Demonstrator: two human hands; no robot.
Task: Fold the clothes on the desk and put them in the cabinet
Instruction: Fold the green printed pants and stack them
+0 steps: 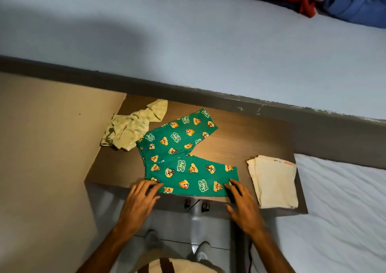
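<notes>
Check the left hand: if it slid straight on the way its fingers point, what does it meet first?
The left hand points up and slightly right, fingertips already on the green pants at the near leg's waist end. Going on, it meets more of that leg, then probably the far leg. The crumpled pale garment lies off to the left.

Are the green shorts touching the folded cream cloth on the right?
Apart. The head view shows bare desk between green shorts and folded cream cloth.

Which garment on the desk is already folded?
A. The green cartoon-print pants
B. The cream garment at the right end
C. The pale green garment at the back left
B: the cream garment lies in a neat flat rectangle, while the green cartoon-print pants are spread with legs apart under both hands and the pale green garment is crumpled.
</notes>
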